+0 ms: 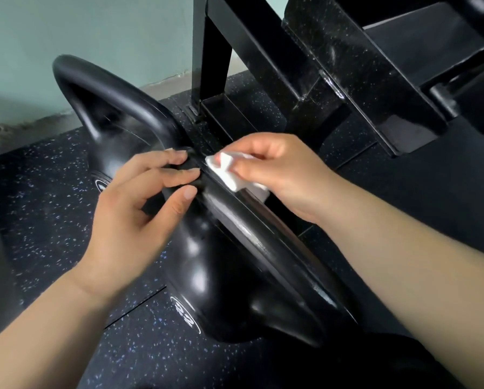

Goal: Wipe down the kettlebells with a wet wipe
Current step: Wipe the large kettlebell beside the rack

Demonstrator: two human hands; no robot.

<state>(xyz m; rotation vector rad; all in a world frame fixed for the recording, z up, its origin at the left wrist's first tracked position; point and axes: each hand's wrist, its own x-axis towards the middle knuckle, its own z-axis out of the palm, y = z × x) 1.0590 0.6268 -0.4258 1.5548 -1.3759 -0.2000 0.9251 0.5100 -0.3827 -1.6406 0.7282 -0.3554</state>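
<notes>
Low on the near kettlebell, label "22".

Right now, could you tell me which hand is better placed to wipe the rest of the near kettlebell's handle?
Right. The right hand holds the wet wipe against the handle; the left hand holds no wipe and grips the handle's far end, steadying it.
</notes>
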